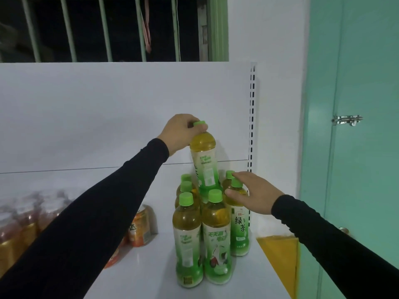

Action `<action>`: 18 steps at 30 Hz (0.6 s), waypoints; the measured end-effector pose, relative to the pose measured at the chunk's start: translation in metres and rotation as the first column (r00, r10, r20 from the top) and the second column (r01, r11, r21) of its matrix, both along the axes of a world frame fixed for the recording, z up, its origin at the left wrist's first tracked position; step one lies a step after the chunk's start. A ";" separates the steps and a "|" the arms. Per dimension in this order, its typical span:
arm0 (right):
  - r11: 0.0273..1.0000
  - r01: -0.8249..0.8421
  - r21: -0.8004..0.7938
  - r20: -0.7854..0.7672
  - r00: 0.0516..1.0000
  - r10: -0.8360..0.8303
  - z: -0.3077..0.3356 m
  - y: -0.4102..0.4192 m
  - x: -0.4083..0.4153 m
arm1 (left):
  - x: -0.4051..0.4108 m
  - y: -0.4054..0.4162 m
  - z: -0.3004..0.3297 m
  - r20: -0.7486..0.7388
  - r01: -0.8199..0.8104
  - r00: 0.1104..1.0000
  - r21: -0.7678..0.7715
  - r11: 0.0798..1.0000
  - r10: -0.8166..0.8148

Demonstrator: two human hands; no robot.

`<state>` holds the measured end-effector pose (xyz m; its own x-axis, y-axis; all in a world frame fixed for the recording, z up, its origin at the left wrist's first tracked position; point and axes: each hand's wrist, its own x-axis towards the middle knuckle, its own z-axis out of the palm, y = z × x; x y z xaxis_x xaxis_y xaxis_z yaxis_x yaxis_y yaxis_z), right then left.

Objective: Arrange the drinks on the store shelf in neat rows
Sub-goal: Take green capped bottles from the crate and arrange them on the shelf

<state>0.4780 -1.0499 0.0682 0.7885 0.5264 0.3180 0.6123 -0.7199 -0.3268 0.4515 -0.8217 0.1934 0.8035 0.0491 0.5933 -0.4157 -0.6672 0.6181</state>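
Observation:
Several green tea bottles with green caps stand clustered at the right end of the white shelf. My left hand grips one green tea bottle by its cap and holds it lifted, slightly tilted, above the back of the cluster. My right hand holds the neck of the rightmost standing bottle, thumb and fingers around it just under the cap.
Orange drink bottles stand to the left on the shelf, partly hidden by my left sleeve. The shelf's slotted upright rises on the right. Beyond it hangs a green door with a latch. A barred window is above.

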 end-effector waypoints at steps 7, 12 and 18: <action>0.999 -0.008 0.033 -0.005 1.000 0.008 -0.009 0.001 0.001 | 0.011 -0.003 -0.044 -0.117 0.030 0.993 0.132 0.991 -0.015; 0.999 -0.013 0.033 -0.002 1.000 0.013 -0.011 0.000 0.001 | 0.019 -0.005 -0.074 -0.207 0.017 0.977 0.305 0.952 0.049; 0.999 -0.019 0.032 0.003 1.000 0.019 -0.013 0.000 0.003 | 0.019 -0.011 -0.090 -0.260 0.030 0.958 0.506 0.862 0.120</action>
